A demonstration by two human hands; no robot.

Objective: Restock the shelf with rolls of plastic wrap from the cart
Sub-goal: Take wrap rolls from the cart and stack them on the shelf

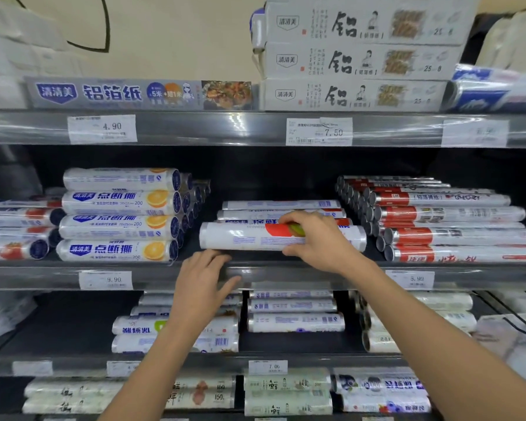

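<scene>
Three stacked rolls [281, 205] already lying on the middle shelf [286, 273], with a fourth roll [240, 238] at their 6 o'clock gripped from above by the curled right hand [313, 238], left hand [201, 278] spread on the shelf edge at 7 o'clock; cart unseen, so remainder unknowable.

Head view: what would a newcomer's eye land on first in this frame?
The two hands at the middle shelf stand out: the right hand grips a white roll with a red patch at the shelf's front, while the left hand lies open at the shelf edge below the roll's left end. Flanking them are a neat stack of orange-printed rolls on the left and red-banded rolls on the right.
</scene>
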